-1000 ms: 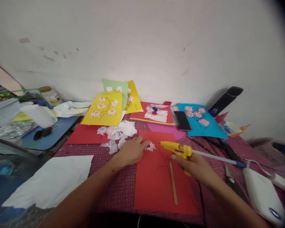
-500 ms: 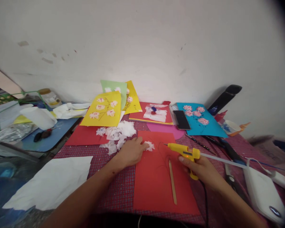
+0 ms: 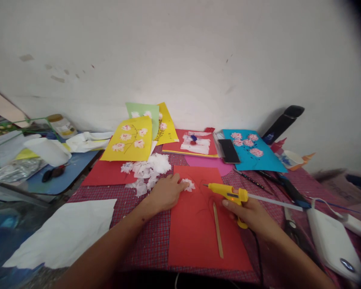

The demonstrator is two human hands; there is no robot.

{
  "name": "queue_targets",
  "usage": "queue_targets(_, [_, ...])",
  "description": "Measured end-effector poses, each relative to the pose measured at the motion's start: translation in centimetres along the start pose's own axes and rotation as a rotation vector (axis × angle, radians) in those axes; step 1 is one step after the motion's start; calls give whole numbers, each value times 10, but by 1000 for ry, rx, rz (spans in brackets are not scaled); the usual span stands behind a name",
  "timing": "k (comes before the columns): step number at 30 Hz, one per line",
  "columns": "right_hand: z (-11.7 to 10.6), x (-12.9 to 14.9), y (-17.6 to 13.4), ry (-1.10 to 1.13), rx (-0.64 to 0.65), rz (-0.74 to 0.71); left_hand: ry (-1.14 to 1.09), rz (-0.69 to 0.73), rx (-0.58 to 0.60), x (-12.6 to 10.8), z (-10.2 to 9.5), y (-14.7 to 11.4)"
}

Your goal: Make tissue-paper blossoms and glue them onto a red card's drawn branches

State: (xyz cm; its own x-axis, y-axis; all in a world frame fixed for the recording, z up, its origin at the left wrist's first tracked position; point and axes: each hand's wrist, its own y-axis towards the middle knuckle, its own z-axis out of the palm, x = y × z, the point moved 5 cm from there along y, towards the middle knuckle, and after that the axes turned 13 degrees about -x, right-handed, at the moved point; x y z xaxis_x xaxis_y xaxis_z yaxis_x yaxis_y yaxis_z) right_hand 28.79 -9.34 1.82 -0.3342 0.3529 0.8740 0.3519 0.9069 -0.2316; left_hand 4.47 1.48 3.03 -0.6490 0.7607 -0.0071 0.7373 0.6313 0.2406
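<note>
Head view: the right hand (image 3: 249, 212) is wrapped around the handle of the yellow glue gun (image 3: 224, 190), its nozzle pointing to nine o'clock, apart from the white paper flower (image 3: 189, 185). The flower lies at eleven o'clock on the red paper sheet (image 3: 195, 241), touched by the left hand (image 3: 167, 192); whether its fingers pinch it, I cannot tell. The flat wooden stick (image 3: 218, 229) lies at five o'clock from the flower.

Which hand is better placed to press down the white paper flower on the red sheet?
Probably the left hand: it touches the paper flower, while the right hand grips the yellow glue gun.
</note>
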Motion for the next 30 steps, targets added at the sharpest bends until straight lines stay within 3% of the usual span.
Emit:
queue_targets(19, [-6, -17, 9, 43, -65, 13, -74, -25, -18, 3, -2, 0])
queue_targets(30, [-2, -21, 9, 138, -43, 60, -11, 8, 40, 1, 3, -1])
